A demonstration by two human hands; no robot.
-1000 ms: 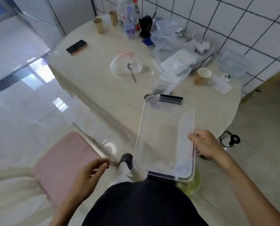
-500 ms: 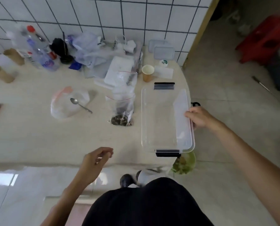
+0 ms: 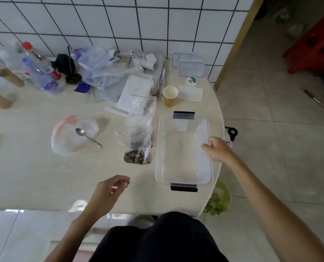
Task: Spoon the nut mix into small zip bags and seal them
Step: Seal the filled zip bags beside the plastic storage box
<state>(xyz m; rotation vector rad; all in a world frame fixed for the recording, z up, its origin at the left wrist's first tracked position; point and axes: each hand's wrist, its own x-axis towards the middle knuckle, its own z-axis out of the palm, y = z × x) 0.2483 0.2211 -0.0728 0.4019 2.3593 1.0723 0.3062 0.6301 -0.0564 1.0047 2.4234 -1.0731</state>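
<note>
Two hands: right (image 3: 216, 150) gripping clear container (image 3: 183, 148), left (image 3: 108, 193) loosely curled; bottle (image 3: 44, 82) label blurred, perhaps "mey".

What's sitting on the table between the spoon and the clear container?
In the head view, a zip bag with nut mix in its bottom lies between the spoon and the clear container; otherwise bare tabletop.
</note>
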